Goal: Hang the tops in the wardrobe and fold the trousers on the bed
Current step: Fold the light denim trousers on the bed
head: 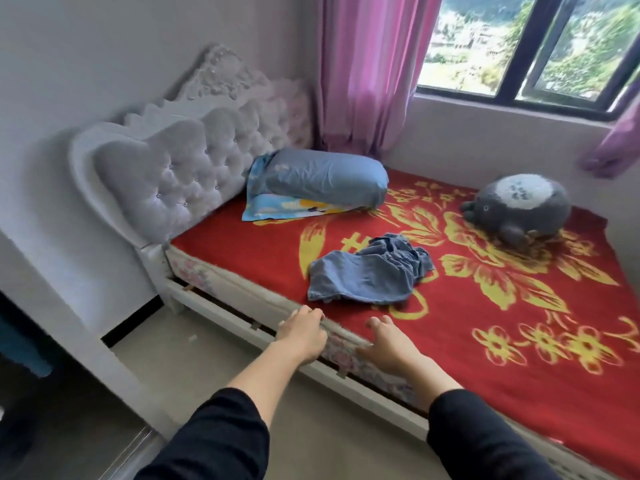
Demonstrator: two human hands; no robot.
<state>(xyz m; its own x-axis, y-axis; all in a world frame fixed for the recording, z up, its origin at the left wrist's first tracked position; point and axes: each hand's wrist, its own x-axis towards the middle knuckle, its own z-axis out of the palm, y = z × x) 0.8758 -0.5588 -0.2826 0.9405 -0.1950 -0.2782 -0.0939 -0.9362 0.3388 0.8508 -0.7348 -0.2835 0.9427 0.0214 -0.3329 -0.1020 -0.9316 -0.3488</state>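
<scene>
A crumpled pair of blue-grey trousers (370, 271) lies on the bed (502, 341), which is covered by a red blanket with yellow flowers. Both my arms reach toward the bed's near edge. My left hand (303, 334) is at the mattress edge with fingers loosely bent, holding nothing. Just right of it, my right hand (389, 344) hovers over the blanket's edge, fingers relaxed and spread. Both hands are a short way in front of the trousers and do not touch them. No tops are in view.
A blue pillow (322, 176) lies on a folded patterned cloth by the tufted white headboard (180, 168). A grey plush toy (519, 206) sits at the far side under the window (530, 46). Pink curtains (367, 74) hang in the corner. A dark wardrobe opening (20, 341) is at left.
</scene>
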